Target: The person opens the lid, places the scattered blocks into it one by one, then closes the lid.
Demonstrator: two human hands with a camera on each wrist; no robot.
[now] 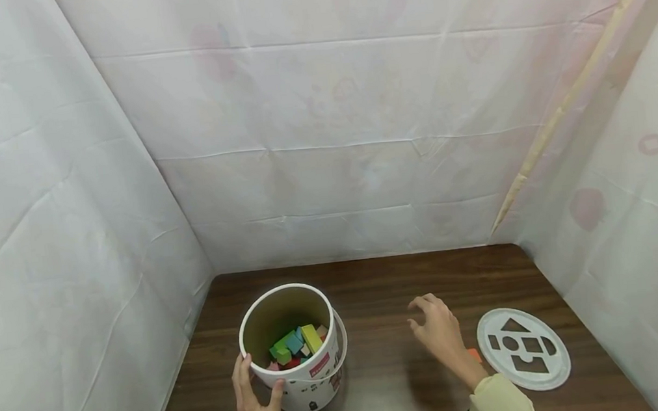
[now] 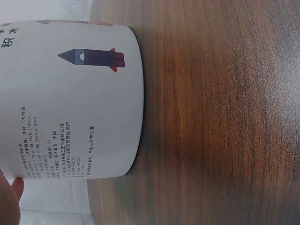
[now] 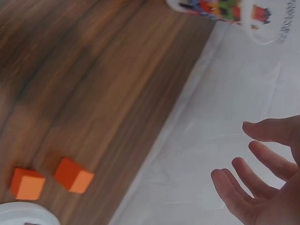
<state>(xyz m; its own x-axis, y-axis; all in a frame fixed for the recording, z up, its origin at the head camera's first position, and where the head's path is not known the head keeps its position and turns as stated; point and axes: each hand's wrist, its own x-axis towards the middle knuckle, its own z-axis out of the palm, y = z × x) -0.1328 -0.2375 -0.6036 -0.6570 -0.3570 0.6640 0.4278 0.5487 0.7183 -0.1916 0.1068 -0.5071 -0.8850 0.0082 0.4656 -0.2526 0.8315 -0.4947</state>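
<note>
A white bucket point(image 1: 310, 390) with printed pictures and lettering stands upright at the left of the table, holding several coloured wooden blocks point(image 1: 294, 342). My left hand point(image 1: 255, 395) grips its near left side, fingertips at the rim and thumb against the outer wall. The left wrist view shows the bucket's printed wall point(image 2: 75, 103) with a rocket on it. My right hand point(image 1: 439, 333) hovers over the table right of the bucket, fingers loosely bent and holding nothing. Two orange cubes, one beside the other point(image 3: 73, 175), lie on the table in the right wrist view.
A round white lid point(image 1: 498, 368) with shaped holes lies flat at the right of the dark wooden table point(image 1: 373, 306). White sheets point(image 1: 315, 187) hang behind the table and along both sides. The bucket's handle point(image 1: 344, 344) hangs down on its right side.
</note>
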